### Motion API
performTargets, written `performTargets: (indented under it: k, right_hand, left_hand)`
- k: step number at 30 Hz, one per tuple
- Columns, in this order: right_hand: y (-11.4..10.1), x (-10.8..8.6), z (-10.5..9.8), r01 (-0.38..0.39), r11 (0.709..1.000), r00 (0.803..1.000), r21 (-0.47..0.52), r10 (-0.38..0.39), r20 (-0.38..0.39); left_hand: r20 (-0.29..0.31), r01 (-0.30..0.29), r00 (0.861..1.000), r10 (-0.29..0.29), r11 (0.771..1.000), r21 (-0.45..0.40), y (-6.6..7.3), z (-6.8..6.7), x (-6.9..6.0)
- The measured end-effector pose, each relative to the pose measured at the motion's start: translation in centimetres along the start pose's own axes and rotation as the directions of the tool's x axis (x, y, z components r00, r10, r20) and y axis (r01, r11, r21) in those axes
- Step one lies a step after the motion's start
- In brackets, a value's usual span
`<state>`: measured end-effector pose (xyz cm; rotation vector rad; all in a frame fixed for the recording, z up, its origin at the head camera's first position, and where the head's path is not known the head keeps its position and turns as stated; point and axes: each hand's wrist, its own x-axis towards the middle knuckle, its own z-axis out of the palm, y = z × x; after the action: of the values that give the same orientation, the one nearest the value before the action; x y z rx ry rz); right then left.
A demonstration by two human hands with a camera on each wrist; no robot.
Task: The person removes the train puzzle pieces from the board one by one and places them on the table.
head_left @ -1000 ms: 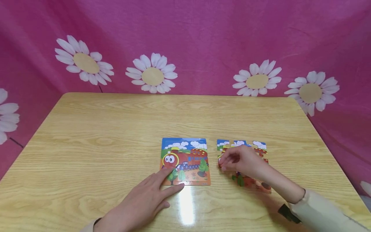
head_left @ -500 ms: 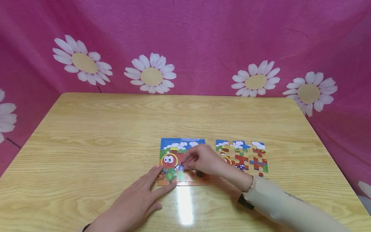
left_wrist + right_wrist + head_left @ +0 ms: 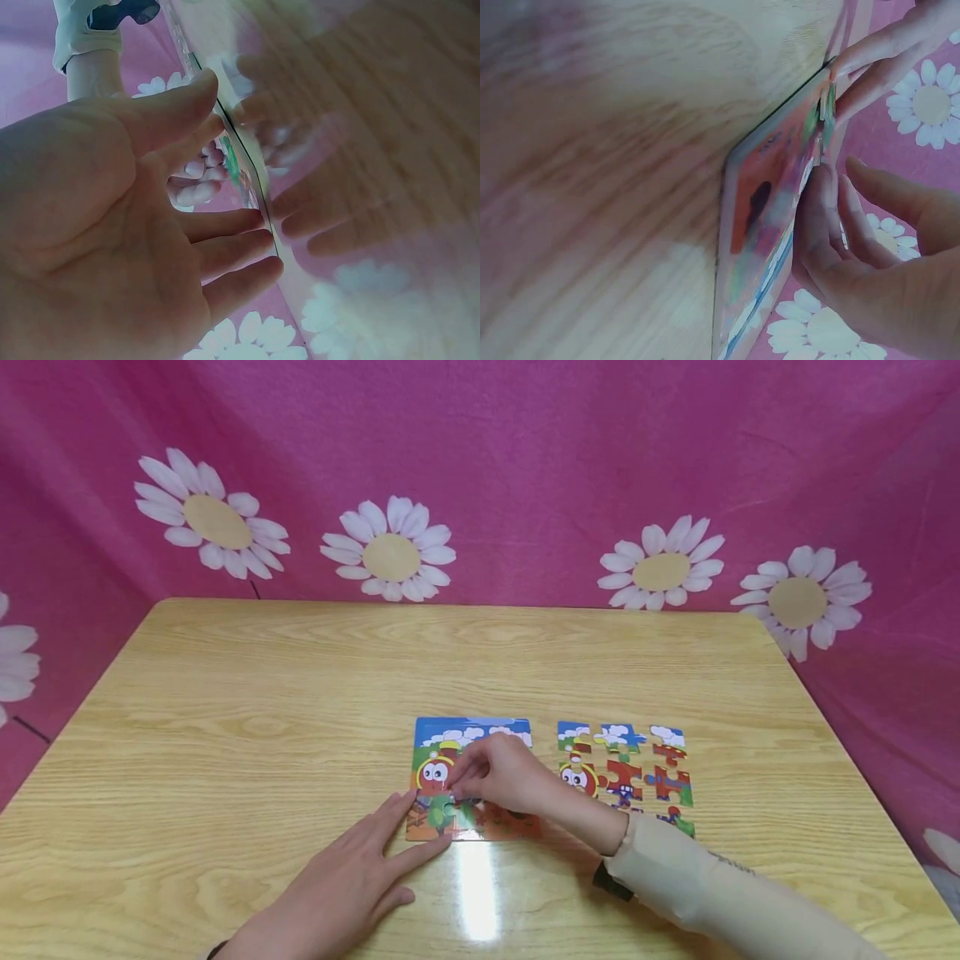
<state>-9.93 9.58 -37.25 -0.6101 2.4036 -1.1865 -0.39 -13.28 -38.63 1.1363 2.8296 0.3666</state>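
A jigsaw board with a cartoon train picture lies flat on the table. A puzzle piece with a green tree is at its lower left corner. My right hand reaches over the board, thumb and fingers pinched at the upper right corner of this piece; the contact is partly hidden. My left hand rests at the board's lower left, its straight index finger and thumb touching the edge. In the left wrist view the left hand has its fingers extended. The right hand bends its fingertips to the board.
Several loose puzzle pieces lie in rows to the right of the board, partly behind the right forearm. The wooden table extends around them. A pink cloth with white daisies hangs behind it.
My right hand has moved left from the loose pieces to the board's lower left area, where a piece with a tree now lies. My left hand stays by the board, shifted slightly left in view.
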Motion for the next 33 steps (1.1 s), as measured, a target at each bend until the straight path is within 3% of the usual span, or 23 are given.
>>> performTargets:
  k: [7,18,24,33]
  right_hand:
    - [-0.3,0.1,0.3,0.023,0.998,0.999,0.061,-0.022,-0.029]
    - [-0.8,-0.1,0.1,0.012,0.998,1.0,0.061,-0.011,-0.021]
    - [-0.1,-1.3,-1.5,-0.029,0.996,0.999,0.082,0.032,-0.033]
    - [2.0,-4.6,-5.1,-0.095,0.988,0.992,0.119,0.104,-0.074]
  left_hand:
    - [-0.003,0.003,1.0,-0.003,1.0,0.002,0.1,0.0,0.0]
    - [0.0,0.002,1.0,-0.002,1.0,0.0,0.2,-0.2,0.0]
    - [-0.003,0.007,1.0,-0.007,1.0,-0.002,0.1,-0.2,0.0]
    - [0.035,0.033,0.999,-0.032,0.999,-0.036,0.2,-0.3,0.1]
